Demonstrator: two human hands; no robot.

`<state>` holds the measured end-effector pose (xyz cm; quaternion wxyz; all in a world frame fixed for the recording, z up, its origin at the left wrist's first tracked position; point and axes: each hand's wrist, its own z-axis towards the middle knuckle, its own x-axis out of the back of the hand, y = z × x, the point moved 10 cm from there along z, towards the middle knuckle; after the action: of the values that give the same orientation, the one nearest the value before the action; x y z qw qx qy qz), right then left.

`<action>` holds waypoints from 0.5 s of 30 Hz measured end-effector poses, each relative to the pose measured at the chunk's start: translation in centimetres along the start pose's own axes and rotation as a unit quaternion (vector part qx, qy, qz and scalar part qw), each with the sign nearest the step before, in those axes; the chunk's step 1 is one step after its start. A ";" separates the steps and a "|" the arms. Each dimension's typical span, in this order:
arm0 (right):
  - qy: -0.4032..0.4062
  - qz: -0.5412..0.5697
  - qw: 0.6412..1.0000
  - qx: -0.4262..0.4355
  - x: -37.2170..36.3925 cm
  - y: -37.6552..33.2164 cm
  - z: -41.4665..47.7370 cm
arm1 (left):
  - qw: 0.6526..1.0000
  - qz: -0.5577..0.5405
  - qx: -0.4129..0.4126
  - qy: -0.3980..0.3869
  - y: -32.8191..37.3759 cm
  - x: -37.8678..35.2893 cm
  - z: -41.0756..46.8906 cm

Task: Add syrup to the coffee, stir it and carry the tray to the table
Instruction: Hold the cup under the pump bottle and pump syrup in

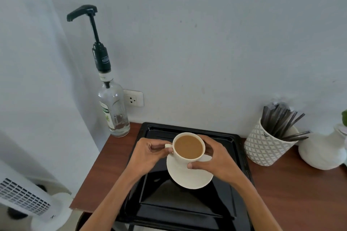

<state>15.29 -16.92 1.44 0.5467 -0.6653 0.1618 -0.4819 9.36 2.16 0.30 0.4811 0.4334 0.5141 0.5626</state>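
A white cup (185, 157) of milky coffee (188, 147) sits on a white saucer (189, 176) over the black tray (187, 206). My left hand (148, 154) pinches the cup's handle on its left side. My right hand (218, 159) wraps around the cup's right side, thumb on the wall near the saucer. The saucer looks tilted; whether it touches the tray I cannot tell. A clear syrup bottle (114, 112) with a tall black pump (82, 12) stands at the counter's back left corner.
A patterned white pot (262, 148) full of dark stirrers (281, 120) stands right of the tray, a round white vase (323, 154) beyond it. The brown counter (300, 193) ends at the left; a white fan (28, 197) stands below. A wall socket (133, 98) is behind the bottle.
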 end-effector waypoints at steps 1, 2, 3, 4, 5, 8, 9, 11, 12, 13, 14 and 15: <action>-0.003 0.002 1.000 0.005 0.0 -0.5 0.1 | 1.000 -0.002 -0.007 0.005 0.6 0.2 -0.2; -0.006 0.004 1.000 0.011 0.0 -1.1 0.3 | 1.000 0.000 -0.015 0.011 1.2 0.3 -0.5; -0.009 0.006 1.000 0.018 0.1 -1.7 0.5 | 1.000 0.004 -0.023 0.016 1.9 0.5 -0.8; -0.013 0.008 1.000 0.024 0.1 -2.2 0.7 | 0.999 0.010 -0.030 0.022 2.5 0.7 -1.0; -0.015 0.011 0.999 0.031 0.1 -2.8 0.8 | 0.999 0.015 -0.036 0.028 3.2 0.9 -1.2; -0.024 0.016 0.998 0.054 0.1 -4.6 1.4 | 0.997 0.025 -0.041 0.052 4.7 1.8 -1.8; -0.027 0.017 0.998 0.062 0.1 -5.2 1.6 | 0.997 0.030 -0.041 0.061 5.2 2.1 -2.0; -0.033 0.020 0.996 0.077 0.0 -6.5 2.0 | 0.996 0.033 -0.037 0.080 6.1 2.9 -2.4; -0.037 0.023 0.996 0.082 -0.1 -7.0 2.2 | 0.995 0.032 -0.035 0.087 6.5 3.2 -2.6; -0.041 0.026 0.995 0.088 -0.3 -7.6 2.3 | 0.995 0.034 -0.036 0.092 7.1 3.5 -2.9; -0.045 0.029 0.994 0.093 -0.5 -8.2 2.5 | 0.994 0.039 -0.041 0.098 7.7 3.9 -3.1; -0.049 0.033 0.993 0.099 -0.7 -8.9 2.6 | 0.992 0.047 -0.045 0.104 8.3 4.3 -3.4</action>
<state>14.35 -11.83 9.11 0.6327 -0.6253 0.1086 -0.4438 4.55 5.76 8.22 0.4173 0.3736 0.5148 0.6491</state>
